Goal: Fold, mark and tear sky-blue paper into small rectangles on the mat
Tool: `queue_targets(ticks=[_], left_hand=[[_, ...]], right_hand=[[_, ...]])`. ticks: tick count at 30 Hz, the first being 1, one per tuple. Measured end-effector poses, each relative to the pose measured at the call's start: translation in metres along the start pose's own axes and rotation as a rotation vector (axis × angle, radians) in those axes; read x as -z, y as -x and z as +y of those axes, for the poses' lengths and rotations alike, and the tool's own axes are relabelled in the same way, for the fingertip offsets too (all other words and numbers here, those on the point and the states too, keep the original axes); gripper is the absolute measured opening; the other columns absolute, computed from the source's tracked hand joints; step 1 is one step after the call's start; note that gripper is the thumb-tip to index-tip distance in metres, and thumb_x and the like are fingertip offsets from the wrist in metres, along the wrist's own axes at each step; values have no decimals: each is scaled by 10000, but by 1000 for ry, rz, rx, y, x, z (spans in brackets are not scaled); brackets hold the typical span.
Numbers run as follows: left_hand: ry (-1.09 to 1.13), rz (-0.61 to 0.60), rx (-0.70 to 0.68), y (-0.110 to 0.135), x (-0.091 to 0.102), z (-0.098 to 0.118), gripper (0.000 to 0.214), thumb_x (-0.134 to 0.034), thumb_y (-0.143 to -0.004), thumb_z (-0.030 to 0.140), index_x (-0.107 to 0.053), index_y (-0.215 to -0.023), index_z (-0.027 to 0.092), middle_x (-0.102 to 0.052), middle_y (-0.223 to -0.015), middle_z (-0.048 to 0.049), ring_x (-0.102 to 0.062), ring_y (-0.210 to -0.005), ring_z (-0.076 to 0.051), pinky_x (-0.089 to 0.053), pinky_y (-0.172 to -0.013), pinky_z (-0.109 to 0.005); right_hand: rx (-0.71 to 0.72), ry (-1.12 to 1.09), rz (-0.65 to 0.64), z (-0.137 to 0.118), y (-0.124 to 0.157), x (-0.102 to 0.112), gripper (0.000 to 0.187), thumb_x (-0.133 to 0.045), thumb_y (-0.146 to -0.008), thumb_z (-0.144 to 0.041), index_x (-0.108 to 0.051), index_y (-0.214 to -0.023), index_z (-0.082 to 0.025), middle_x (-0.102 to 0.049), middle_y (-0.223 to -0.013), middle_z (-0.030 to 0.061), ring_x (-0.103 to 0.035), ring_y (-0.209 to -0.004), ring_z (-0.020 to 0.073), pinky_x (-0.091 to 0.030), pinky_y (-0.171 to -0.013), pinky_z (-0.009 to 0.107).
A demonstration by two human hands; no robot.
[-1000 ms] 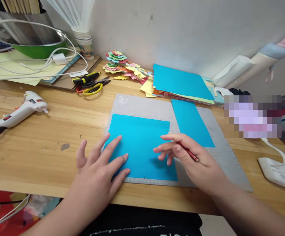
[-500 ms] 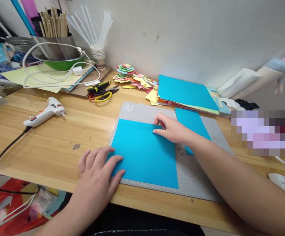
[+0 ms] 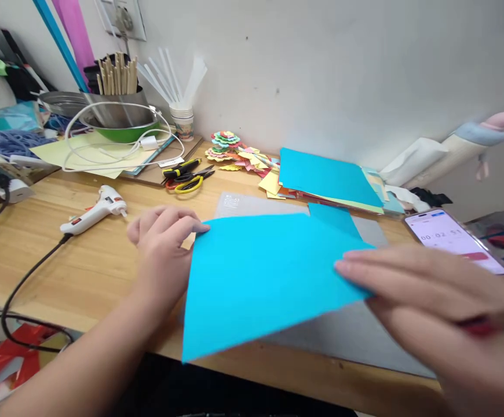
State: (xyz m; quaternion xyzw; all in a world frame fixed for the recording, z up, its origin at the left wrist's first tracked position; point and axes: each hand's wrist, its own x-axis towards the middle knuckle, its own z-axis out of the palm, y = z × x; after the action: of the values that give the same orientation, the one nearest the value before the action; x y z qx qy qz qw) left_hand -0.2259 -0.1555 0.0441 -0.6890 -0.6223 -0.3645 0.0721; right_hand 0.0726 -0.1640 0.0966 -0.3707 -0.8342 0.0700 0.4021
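A square sheet of blue paper (image 3: 260, 278) is held up off the grey cutting mat (image 3: 343, 336), tilted and slightly bent. My left hand (image 3: 165, 237) pinches its far left corner between thumb and fingers. At the near right, my right hand (image 3: 434, 301) grips the sheet's right edge, blurred by motion. Something slim and red (image 3: 482, 326) shows in the right palm, mostly hidden. Another piece of blue paper (image 3: 334, 220) lies on the mat behind the raised sheet, partly covered.
A glue gun (image 3: 95, 213) lies at left, its black cord running off the table. Scissors (image 3: 189, 183), paper flowers (image 3: 225, 139) and a stack of coloured paper (image 3: 328, 176) sit along the back. A phone (image 3: 452, 237) showing a timer stands at right.
The blue sheet has come up off the mat. My left hand moved from its left edge to the far corner; my right hand came nearer and took its right edge. The view shifted slightly.
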Motion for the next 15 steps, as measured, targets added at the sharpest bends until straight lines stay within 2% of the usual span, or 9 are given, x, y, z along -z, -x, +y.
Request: queue_targets(ticks=[1, 2, 4, 6, 7, 9, 11, 13, 15], left_hand=[[-31, -9, -27, -1, -3, 0, 144, -544, -877, 250, -684, -840, 251, -670, -994, -46, -531, -1048, -283, -338, -931, -502], [-71, -56, -52, 0, -5, -1, 166, -533, -872, 226, -691, -911, 258, -654, -1073, -62, -509, -1093, -300, -325, -948, -519], [-130, -218, -87, 6, -8, -5, 304, -495, -852, 164, -663, -1082, 271, -602, -1216, -89, -476, -1155, -326, -312, -963, -542], [-99, -380, -118, 18, -3, -7, 459, -443, -809, 85, -611, -1183, 290, -586, -1253, -79, -480, -1163, -308, -325, -957, -530], [-43, -459, -151, 26, 2, -7, 517, -420, -780, 50, -595, -1196, 302, -594, -1245, -58, -488, -1162, -284, -338, -953, -503], [100, -615, -255, 41, 14, -4, 543, -429, -757, 46, -574, -1202, 322, -612, -1222, -16, -499, -1154, -243, -337, -978, -458], [157, -728, -312, 55, 24, -1, 508, -538, -803, 165, -512, -1285, 323, -598, -1257, -5, -473, -1203, -237, -285, -1046, -443], [173, -750, -351, 65, 27, 2, 553, -666, -783, 380, -497, -1306, 321, -594, -1277, -5, -470, -1213, -260, -218, -1083, -458], [168, -683, -354, 71, 22, 3, 462, -673, -792, 457, -561, -1225, 338, -636, -1214, 16, -500, -1171, -260, -174, -1076, -465]], right_hand=[[78, 27, -27, -3, 11, -2, 136, -597, -870, -278, -699, -803, -339, -745, -977, -2, -684, -829, 180, -531, -728, 351], [261, 100, -118, -4, 21, -6, 179, -587, -867, -193, -682, -806, -333, -746, -1013, -4, -694, -842, 185, -544, -723, 358], [453, 229, -317, 1, 40, -18, 219, -565, -845, -85, -653, -820, -284, -742, -1069, 34, -701, -919, 237, -556, -740, 403], [441, 278, -460, 9, 56, -29, 214, -556, -851, -70, -643, -879, -264, -738, -1087, 54, -693, -977, 274, -562, -789, 435], [416, 260, -482, 13, 63, -33, 223, -546, -855, -68, -635, -905, -267, -733, -1101, 54, -688, -999, 285, -558, -821, 448], [325, 189, -486, 18, 73, -38, 288, -502, -858, -30, -614, -944, -281, -722, -1133, 45, -681, -1027, 275, -546, -886, 447], [236, 107, -441, 19, 79, -40, 339, -463, -848, 11, -592, -946, -287, -722, -1136, 35, -683, -1025, 243, -549, -904, 413], [196, 45, -395, 18, 82, -41, 352, -445, -836, 34, -577, -930, -278, -728, -1120, 27, -685, -1021, 211, -565, -883, 374], [185, 12, -368, 17, 84, -42, 346, -430, -833, 46, -566, -908, -264, -735, -1099, 16, -686, -1026, 189, -578, -842, 344]])
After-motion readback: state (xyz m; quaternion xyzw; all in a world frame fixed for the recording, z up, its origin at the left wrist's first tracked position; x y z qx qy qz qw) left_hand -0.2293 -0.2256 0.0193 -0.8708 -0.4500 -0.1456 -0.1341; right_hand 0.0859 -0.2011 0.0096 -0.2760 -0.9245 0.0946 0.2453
